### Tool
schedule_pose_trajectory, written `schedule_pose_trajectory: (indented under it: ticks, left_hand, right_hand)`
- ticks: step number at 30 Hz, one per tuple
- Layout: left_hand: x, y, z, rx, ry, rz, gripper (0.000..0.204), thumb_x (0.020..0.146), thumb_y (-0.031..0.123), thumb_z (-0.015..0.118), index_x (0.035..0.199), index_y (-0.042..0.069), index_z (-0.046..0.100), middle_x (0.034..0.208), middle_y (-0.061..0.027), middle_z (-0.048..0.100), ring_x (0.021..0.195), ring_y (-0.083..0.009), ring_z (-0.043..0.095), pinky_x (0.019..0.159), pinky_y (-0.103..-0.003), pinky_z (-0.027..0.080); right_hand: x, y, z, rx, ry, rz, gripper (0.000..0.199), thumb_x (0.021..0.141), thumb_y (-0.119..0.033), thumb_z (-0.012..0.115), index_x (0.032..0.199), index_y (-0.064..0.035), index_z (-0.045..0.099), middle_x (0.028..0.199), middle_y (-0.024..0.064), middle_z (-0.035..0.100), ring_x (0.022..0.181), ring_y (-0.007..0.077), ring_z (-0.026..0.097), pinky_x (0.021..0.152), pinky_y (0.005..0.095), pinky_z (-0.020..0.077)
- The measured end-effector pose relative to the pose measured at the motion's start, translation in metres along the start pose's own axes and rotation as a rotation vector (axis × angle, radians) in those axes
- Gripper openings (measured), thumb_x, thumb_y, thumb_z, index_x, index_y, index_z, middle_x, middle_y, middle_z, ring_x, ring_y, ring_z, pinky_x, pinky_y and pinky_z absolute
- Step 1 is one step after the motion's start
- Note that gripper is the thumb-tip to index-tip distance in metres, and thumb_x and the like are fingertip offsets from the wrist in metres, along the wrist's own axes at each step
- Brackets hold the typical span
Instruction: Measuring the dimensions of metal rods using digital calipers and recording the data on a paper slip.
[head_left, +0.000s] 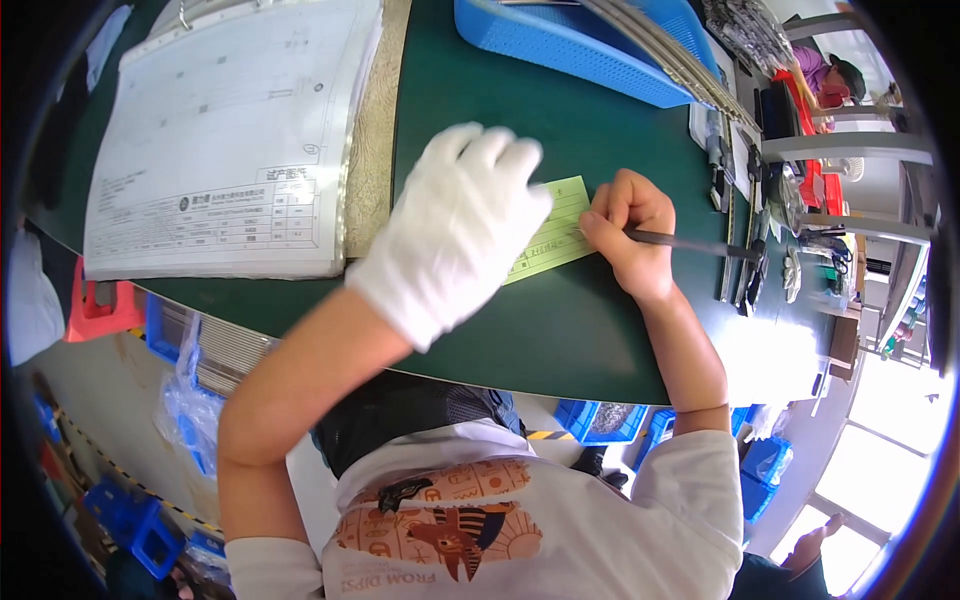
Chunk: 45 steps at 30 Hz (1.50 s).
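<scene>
My right hand (pixel 638 228) is bare and closed around a dark slim pen (pixel 690 243), whose back end points to the right. Beneath its fingers lies a light green paper slip (pixel 555 240) with printed lines and some handwriting. On the slip's left side is my left hand (pixel 465 220) in a white knitted glove. Its fingers are slightly bent and apart, with nothing visible in them, and the glove covers part of the slip. The pen's tip is hidden by my right fingers. Both hands are over the dark green tabletop (pixel 560 335).
A thick stack of printed drawings (pixel 215 130) in clear sleeves lies at the left. At the far side stands a blue plastic basket (pixel 570 60) with long metal rods (pixel 670 50). Measuring tools (pixel 718 160) lie at the right. Blue bins (pixel 600 420) stand below the table; a person (pixel 835 80) is farther off.
</scene>
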<state>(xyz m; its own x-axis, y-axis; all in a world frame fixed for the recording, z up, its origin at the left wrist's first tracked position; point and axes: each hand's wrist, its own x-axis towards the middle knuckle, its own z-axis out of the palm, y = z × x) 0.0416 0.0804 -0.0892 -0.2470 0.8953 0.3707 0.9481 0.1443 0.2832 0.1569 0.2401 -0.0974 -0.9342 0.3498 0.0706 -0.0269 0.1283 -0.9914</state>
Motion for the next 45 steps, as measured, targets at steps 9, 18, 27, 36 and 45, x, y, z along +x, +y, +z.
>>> schedule_pose_trajectory:
  ticks: [9, 18, 27, 36, 45]
  left_hand:
    - [-0.060, 0.054, -0.002, -0.056, -0.014, -0.124, 0.050, 0.078, 0.037, 0.051, 0.108, -0.003, 0.052, 0.116, -0.0195, 0.046, 0.114, -0.0315, 0.040, 0.094, -0.041, 0.031]
    - [-0.070, 0.058, -0.010, -0.028, -0.076, -0.137, 0.057, 0.077, 0.041, 0.051, 0.117, 0.001, 0.047, 0.122, -0.0212, 0.040, 0.118, -0.0338, 0.034, 0.097, -0.047, 0.026]
    - [-0.073, 0.052, -0.012, -0.044, -0.073, -0.110, 0.057, 0.076, 0.040, 0.052, 0.117, 0.001, 0.047, 0.123, -0.0210, 0.039, 0.118, -0.0341, 0.033, 0.096, -0.048, 0.026]
    - [-0.075, 0.060, -0.010, -0.082, 0.014, -0.197, 0.056, 0.075, 0.034, 0.054, 0.116, -0.004, 0.044, 0.121, -0.0227, 0.039, 0.117, -0.0345, 0.034, 0.096, -0.046, 0.027]
    - [-0.061, 0.061, 0.003, -0.195, 0.057, -0.237, 0.065, 0.073, 0.032, 0.055, 0.119, -0.010, 0.037, 0.119, -0.0266, 0.038, 0.116, -0.0379, 0.034, 0.099, -0.043, 0.025]
  right_hand:
    - [-0.015, -0.002, 0.010, -0.188, 0.117, 0.082, 0.044, 0.090, -0.041, 0.033, 0.066, -0.0063, 0.044, 0.052, 0.0012, 0.045, 0.041, 0.0055, 0.037, 0.038, 0.0195, 0.0293]
    - [-0.020, -0.011, 0.037, -0.344, 0.069, -0.062, 0.058, 0.090, -0.048, 0.019, 0.080, -0.0007, 0.052, 0.054, 0.0003, 0.044, 0.045, 0.0059, 0.038, 0.041, 0.0201, 0.0302]
    - [-0.021, -0.032, 0.020, -1.015, 0.012, -0.644, 0.022, 0.071, -0.008, 0.063, 0.091, -0.0019, 0.055, 0.078, 0.0100, 0.060, 0.068, 0.0233, 0.058, 0.061, 0.0320, 0.0453]
    - [-0.041, -0.027, 0.046, -1.104, 0.046, -0.456, 0.041, 0.060, -0.009, 0.068, 0.098, -0.0035, 0.056, 0.100, 0.0115, 0.060, 0.089, 0.0296, 0.055, 0.079, 0.0384, 0.0419]
    - [-0.030, -0.017, 0.059, -0.872, 0.103, -0.529, 0.036, 0.057, 0.010, 0.056, 0.091, -0.0009, 0.058, 0.092, 0.0121, 0.062, 0.070, 0.0269, 0.053, 0.065, 0.0332, 0.0445]
